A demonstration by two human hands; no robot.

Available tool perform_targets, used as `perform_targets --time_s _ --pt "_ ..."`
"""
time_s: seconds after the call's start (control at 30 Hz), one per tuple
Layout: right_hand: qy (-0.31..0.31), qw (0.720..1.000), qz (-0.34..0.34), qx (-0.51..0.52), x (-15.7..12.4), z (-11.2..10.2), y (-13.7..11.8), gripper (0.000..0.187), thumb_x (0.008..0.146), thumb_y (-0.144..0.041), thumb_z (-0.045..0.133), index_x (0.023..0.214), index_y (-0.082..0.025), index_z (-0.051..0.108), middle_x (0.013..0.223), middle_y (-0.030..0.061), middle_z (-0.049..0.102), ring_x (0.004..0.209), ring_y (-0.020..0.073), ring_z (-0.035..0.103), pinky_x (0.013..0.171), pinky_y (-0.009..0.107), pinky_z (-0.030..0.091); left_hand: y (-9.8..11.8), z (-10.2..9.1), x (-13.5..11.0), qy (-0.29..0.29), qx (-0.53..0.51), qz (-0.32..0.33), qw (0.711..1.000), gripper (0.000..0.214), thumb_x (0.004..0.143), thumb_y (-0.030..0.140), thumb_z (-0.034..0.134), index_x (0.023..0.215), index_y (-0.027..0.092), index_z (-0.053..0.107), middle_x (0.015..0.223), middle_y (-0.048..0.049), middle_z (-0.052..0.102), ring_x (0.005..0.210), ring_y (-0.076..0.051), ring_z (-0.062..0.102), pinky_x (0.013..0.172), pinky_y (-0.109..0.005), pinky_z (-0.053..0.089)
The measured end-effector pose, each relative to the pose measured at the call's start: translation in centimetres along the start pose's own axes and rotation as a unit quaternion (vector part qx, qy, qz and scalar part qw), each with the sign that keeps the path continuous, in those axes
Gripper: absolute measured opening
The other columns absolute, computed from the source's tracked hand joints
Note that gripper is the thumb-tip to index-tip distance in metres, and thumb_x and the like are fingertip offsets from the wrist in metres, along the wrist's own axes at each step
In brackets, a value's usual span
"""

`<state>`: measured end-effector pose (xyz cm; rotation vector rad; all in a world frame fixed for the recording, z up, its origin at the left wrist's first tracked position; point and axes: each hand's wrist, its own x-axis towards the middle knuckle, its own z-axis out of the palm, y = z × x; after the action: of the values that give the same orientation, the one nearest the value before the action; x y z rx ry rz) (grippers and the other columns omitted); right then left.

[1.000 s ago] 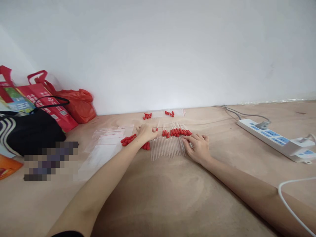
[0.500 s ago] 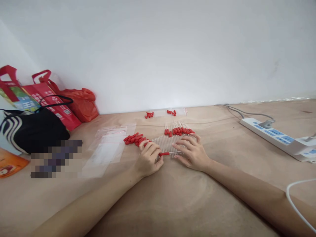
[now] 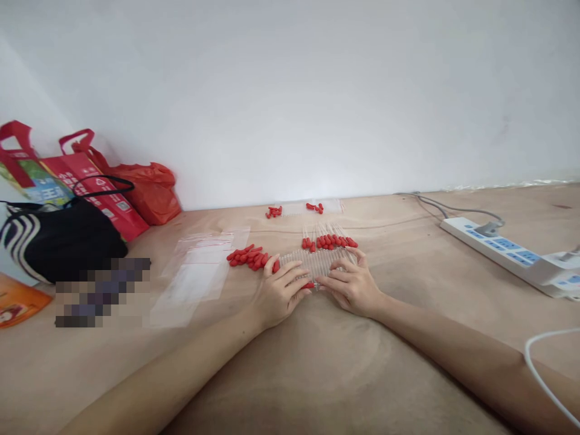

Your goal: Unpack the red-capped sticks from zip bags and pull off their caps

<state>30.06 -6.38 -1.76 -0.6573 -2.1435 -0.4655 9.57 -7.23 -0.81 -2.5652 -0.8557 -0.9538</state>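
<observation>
My left hand (image 3: 281, 293) is closed on a red rubber dropper bulb (image 3: 309, 285), whose end shows by the fingertips. My right hand (image 3: 353, 284) faces it, thumb and forefinger pinched at the bulb's open end on a glass dropper tube mostly hidden by the fingers. Beneath and behind both hands lies a row of clear glass tubes (image 3: 306, 260). Left of the row is a pile of loose red bulbs (image 3: 247, 257). Droppers fitted with red bulbs (image 3: 330, 240) lie behind the row, their glass ends pointing toward the wall.
Clear zip bags (image 3: 199, 266) lie flat at left. More red bulbs (image 3: 273, 212) and a bag (image 3: 333, 206) are near the wall. Shopping bags (image 3: 104, 187) and a black bag (image 3: 63, 241) stand far left. A power strip (image 3: 502, 244) and a white cable (image 3: 539, 368) are at right.
The hands have come together. My left hand has shifted right with the bulb, and my right hand's fingers have curled in from a more spread pose.
</observation>
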Motion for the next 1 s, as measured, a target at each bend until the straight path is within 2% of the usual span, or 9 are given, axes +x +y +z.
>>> perform_targets --time_s 0.1,0.23,0.47,0.6,0.77,0.9,1.0 --pt "-0.005 1.000 -0.010 -0.004 -0.1 -0.1 0.0 0.014 0.082 -0.025 0.049 0.080 -0.024 0.063 0.054 -0.0052 0.058 0.073 0.0115 0.050 0.095 0.043 0.016 -0.1 0.0 -0.1 0.010 -0.018 0.005 1.000 0.010 0.083 0.021 0.050 0.083 0.021 0.060 0.084 0.0023 0.069 0.096 -0.017 0.058 0.099 -0.043 0.017" --pt "-0.011 1.000 -0.023 -0.016 -0.2 -0.4 -0.2 0.015 0.083 -0.025 0.049 0.078 -0.024 0.062 0.051 -0.0059 0.055 0.072 0.0111 0.049 0.095 0.043 0.015 0.2 -0.5 -0.3 0.016 -0.017 0.015 1.000 0.013 0.084 0.021 0.049 0.076 0.021 0.060 0.078 0.0030 0.069 0.091 -0.016 0.060 0.100 -0.043 0.017" --pt "-0.030 0.999 -0.016 -0.015 -0.2 -0.7 -0.3 0.018 0.084 -0.025 0.046 0.076 -0.025 0.062 0.049 -0.0063 0.053 0.071 0.0112 0.049 0.096 0.044 0.015 0.5 -1.1 -0.2 -0.003 -0.020 0.020 1.000 0.020 0.085 0.016 0.043 0.074 0.020 0.059 0.078 0.0018 0.068 0.090 -0.015 0.060 0.100 -0.043 0.016" --pt "-0.049 0.999 -0.009 -0.012 -0.2 -0.8 -0.4 0.018 0.084 -0.026 0.046 0.077 -0.026 0.062 0.050 -0.0063 0.055 0.072 0.0113 0.051 0.096 0.043 0.013 0.7 -1.0 -0.1 -0.008 -0.024 0.024 0.999 0.020 0.085 0.015 0.042 0.075 0.020 0.059 0.078 0.0011 0.068 0.091 -0.015 0.060 0.099 -0.042 0.019" --pt "-0.043 0.999 -0.003 -0.002 -0.5 -1.1 -0.1 0.018 0.083 -0.025 0.046 0.076 -0.026 0.063 0.051 -0.0061 0.057 0.072 0.0115 0.051 0.096 0.043 0.015 0.3 -1.2 -0.4 -0.011 -0.034 0.024 0.999 0.018 0.084 0.013 0.043 0.076 0.019 0.058 0.081 0.0012 0.068 0.091 -0.015 0.059 0.096 -0.041 0.025" --pt "-0.024 0.999 0.046 -0.008 -1.2 -1.6 0.8 0.018 0.082 -0.025 0.048 0.075 -0.024 0.064 0.054 -0.0044 0.058 0.070 0.0122 0.050 0.093 0.042 0.017 -0.8 -2.2 -1.3 0.002 -0.028 -0.008 1.000 0.015 0.082 0.010 0.045 0.079 0.019 0.057 0.077 0.0009 0.066 0.086 -0.015 0.059 0.089 -0.038 0.033" --pt "-0.025 0.996 0.080 -0.011 -1.4 -1.4 1.1 0.016 0.082 -0.028 0.050 0.083 -0.026 0.066 0.051 -0.0045 0.056 0.065 0.0114 0.048 0.090 0.039 0.020 -1.4 -2.7 -2.0 0.007 -0.027 -0.024 0.999 0.011 0.083 0.015 0.047 0.084 0.018 0.058 0.078 -0.0020 0.061 0.078 -0.014 0.056 0.075 -0.030 0.043"
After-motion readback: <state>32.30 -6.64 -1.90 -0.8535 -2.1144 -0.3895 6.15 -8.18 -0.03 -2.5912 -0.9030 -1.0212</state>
